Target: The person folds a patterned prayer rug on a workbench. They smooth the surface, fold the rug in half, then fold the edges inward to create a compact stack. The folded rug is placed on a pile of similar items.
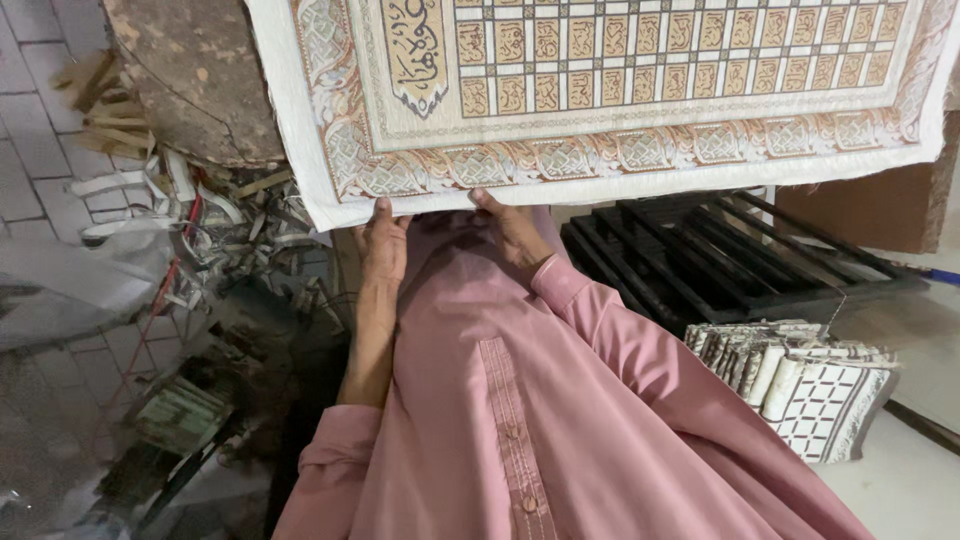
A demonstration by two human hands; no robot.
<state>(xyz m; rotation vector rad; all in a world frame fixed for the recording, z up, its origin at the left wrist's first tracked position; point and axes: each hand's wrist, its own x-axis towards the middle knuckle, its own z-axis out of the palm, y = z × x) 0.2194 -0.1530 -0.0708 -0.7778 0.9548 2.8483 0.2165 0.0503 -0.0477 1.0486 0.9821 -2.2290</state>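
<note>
- Head view looked down on a woven tapestry (620, 90), cream with gold panels and an ornate border, spread over a raised surface and hanging towards the person's body.
- Left hand (383, 245) gripped the cloth's near hem by its lower left corner, thumb on top and fingers tucked underneath.
- Right hand (512, 232) pinched the same hem just beside it, thumb above and fingers hidden below; both hands clenched on the fabric.
- Handled well, the hem would be held evenly by both hands and drawn straight, so the border stayed flat and unpuckered; that was a judgement from the grip only.
- Pink sleeves and a buttoned pink shirt front (520, 420) filled the lower frame.
- Right of the body lay a stack of folded patterned cloths (800, 380) on a pale floor, near a black slatted frame (730, 255).
- Left, strips of offcuts and scrap (200, 220) littered grey paving, near a rough wooden block (190, 70).
</note>
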